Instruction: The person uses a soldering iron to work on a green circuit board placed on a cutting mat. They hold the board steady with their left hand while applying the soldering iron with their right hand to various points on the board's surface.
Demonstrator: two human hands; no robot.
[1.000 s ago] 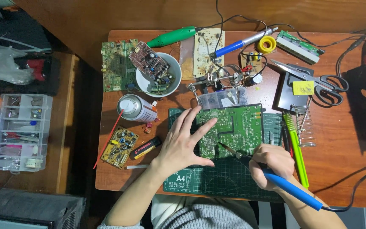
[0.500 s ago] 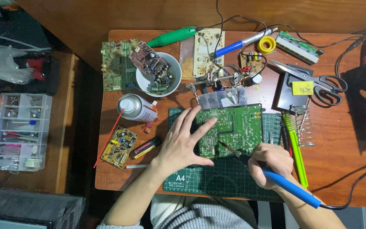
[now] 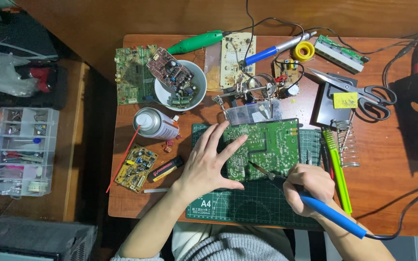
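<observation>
A large green circuit board lies solder side up on a dark green cutting mat. My left hand rests flat with spread fingers on the board's left part, pressing it down. My right hand grips a soldering iron with a blue handle; its metal tip touches the board near the lower middle. The iron's black cord runs off to the right.
A spray can, a small yellow board, a white bowl holding a board, a helping-hands clamp, scissors, an iron stand with coil, solder roll and a parts box at left.
The iron's tip has shifted slightly on the board as my right hand edged a little; my left hand stays put.
</observation>
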